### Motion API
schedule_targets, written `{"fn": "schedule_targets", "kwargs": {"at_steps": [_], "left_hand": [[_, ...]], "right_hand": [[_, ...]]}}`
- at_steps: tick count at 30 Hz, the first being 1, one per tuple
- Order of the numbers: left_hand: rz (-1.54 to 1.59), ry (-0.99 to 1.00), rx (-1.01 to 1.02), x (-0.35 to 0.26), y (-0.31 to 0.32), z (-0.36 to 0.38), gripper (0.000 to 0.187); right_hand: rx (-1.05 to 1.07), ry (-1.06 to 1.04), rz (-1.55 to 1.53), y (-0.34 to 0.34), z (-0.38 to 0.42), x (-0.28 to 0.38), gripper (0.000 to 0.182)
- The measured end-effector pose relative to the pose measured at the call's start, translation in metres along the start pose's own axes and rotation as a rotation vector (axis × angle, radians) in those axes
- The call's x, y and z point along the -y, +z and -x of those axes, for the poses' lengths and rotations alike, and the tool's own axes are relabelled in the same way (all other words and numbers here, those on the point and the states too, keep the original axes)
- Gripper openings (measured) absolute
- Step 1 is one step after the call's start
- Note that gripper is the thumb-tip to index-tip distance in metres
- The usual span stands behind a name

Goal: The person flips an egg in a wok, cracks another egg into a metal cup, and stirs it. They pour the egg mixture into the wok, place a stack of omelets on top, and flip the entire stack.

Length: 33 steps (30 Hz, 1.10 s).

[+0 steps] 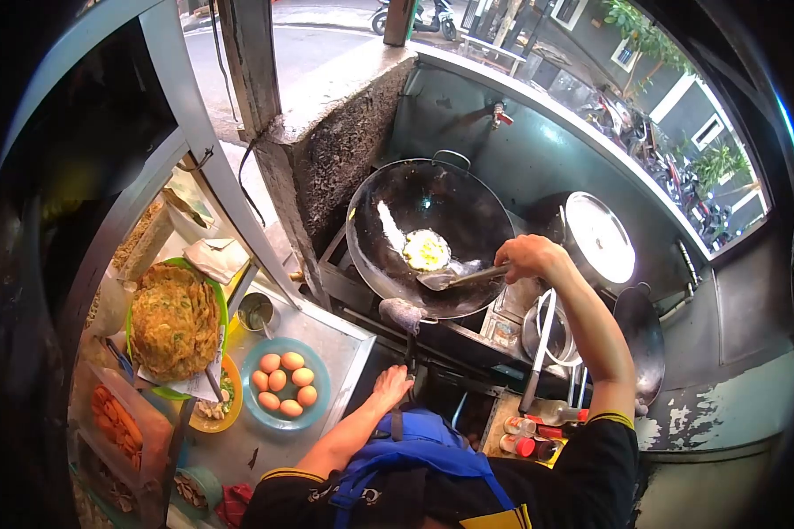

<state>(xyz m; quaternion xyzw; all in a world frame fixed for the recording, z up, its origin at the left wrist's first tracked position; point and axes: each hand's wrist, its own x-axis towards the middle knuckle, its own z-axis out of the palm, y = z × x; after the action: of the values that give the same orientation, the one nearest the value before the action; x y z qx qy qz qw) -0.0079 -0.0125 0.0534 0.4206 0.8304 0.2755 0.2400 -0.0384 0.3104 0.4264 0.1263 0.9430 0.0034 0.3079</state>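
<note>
My right hand (534,257) is closed around the handle of a metal wok spatula (438,280). The spatula's blade rests inside a large dark wok (476,207), at the lower edge of a frying egg (427,250). A white streak of egg runs up the wok wall from it. Below the wok, at the stove's front, my left hand (393,386) has its fingers curled at a dark rod (412,354); what they grip is hidden. A greyish cloth wrap (402,314) covers the wok's near handle.
At left are a blue plate of several eggs (277,380), a green plate of fried omelettes (175,322) and a metal cup (256,311). A lidded pot (598,238), another wok (638,344) and bottles (551,412) stand at right. A concrete post edges the stove.
</note>
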Motion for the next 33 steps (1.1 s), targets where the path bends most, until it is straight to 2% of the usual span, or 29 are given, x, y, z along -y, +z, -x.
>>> {"fn": "schedule_targets", "kwargs": {"at_steps": [2, 4, 6, 8, 10, 14, 20, 24, 27, 33], "left_hand": [[0.022, -0.016, -0.071, 0.002, -0.009, 0.004, 0.033], [0.030, -0.036, -0.043, 0.005, -0.008, 0.000, 0.034], [0.056, -0.112, 0.117, 0.003, -0.002, -0.006, 0.036], [0.015, -0.064, 0.066, 0.001, 0.008, -0.007, 0.037], [0.020, -0.147, 0.077, -0.008, 0.007, -0.008, 0.036], [0.029, -0.086, 0.027, -0.002, 0.021, -0.010, 0.028], [-0.084, -0.032, 0.068, 0.005, 0.037, -0.020, 0.025], [-0.068, -0.032, 0.058, -0.001, 0.015, -0.008, 0.028], [-0.022, -0.116, 0.054, -0.020, -0.038, 0.004, 0.040], [0.253, -0.133, -0.078, -0.024, -0.091, 0.035, 0.033]], "right_hand": [[0.032, 0.033, -0.030, 0.000, -0.010, 0.004, 0.052], [0.007, 0.011, -0.053, 0.003, -0.020, 0.006, 0.052], [-0.024, 0.005, -0.073, 0.003, -0.021, 0.008, 0.052], [-0.023, 0.003, -0.118, 0.000, -0.017, 0.011, 0.052], [0.028, 0.035, -0.103, -0.009, -0.005, 0.013, 0.052], [-0.001, -0.002, -0.048, -0.002, 0.013, -0.001, 0.050], [0.008, 0.017, -0.015, 0.001, 0.014, -0.011, 0.051], [0.006, 0.028, -0.039, 0.003, -0.006, 0.006, 0.051], [-0.054, 0.016, -0.106, 0.008, -0.026, 0.015, 0.049], [0.009, -0.052, -0.238, 0.002, -0.039, 0.015, 0.051]]}}
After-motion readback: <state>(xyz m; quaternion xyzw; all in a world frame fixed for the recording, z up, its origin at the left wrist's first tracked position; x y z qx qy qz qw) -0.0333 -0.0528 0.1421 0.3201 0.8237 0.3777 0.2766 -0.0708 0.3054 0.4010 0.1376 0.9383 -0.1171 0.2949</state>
